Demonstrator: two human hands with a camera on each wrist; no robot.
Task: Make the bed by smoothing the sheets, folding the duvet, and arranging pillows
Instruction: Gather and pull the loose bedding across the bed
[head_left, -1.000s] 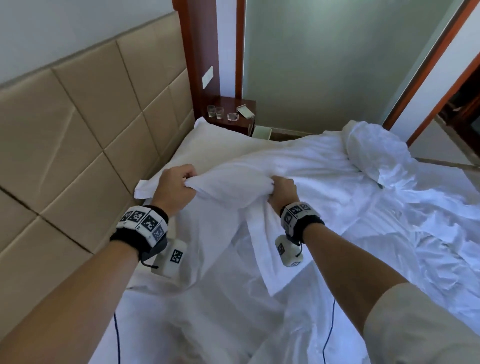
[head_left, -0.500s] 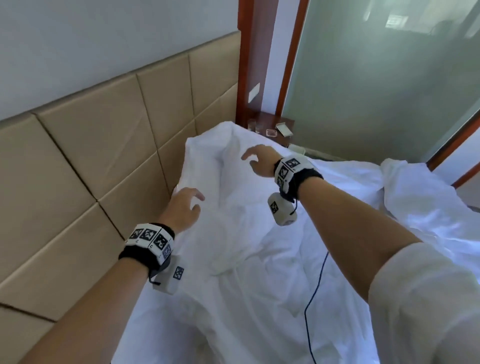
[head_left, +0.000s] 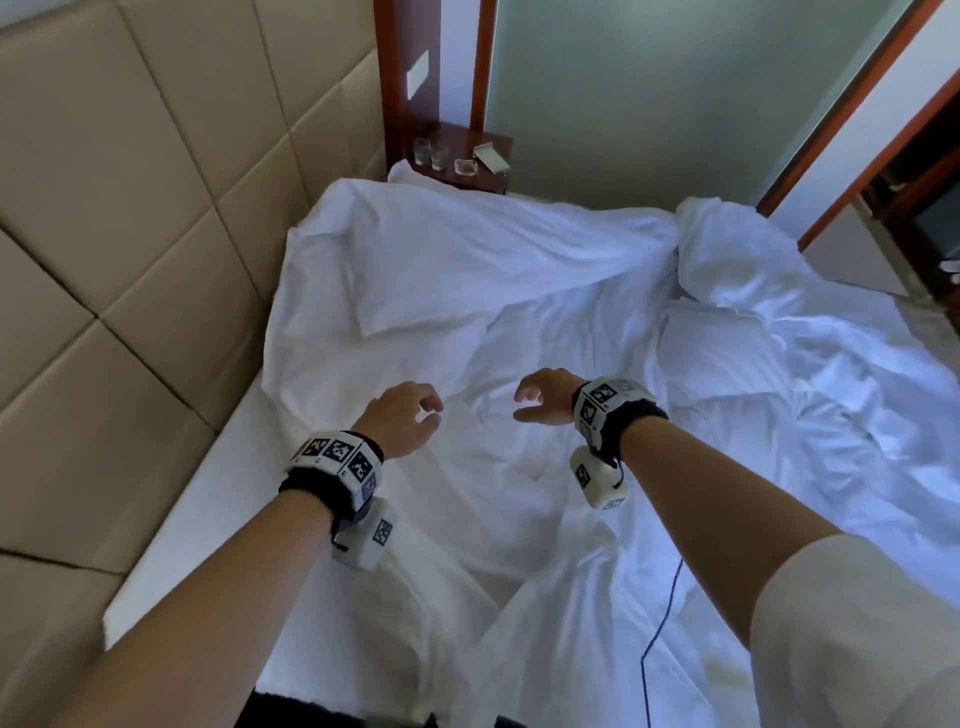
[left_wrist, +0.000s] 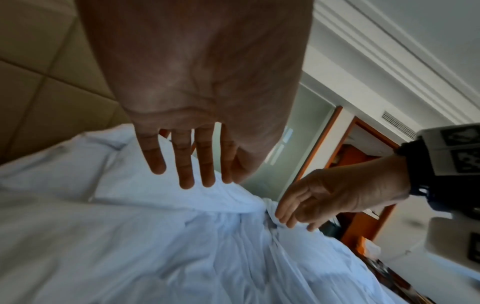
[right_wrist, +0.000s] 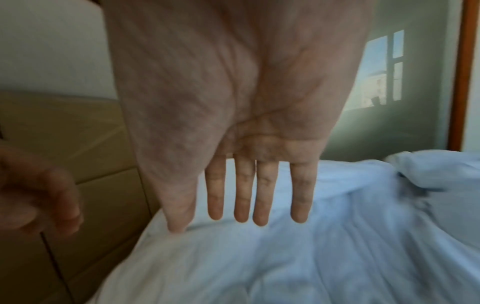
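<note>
Head view has both hands hovering over the rumpled white duvet (head_left: 467, 322), which is spread across the bed up against the tan padded headboard (head_left: 130, 249) on the left. Left hand (head_left: 402, 421) and right hand (head_left: 545, 397) are near each other, fingers loose and spread, holding nothing; the wrist views show the fingers straight. A plump white pillow (head_left: 737, 249) sits far right. Small dark wooden nightstand (head_left: 467, 156) with glasses at the far end.

Head view down over bed (head_left: 467, 322), wrist views close (shared).
</note>
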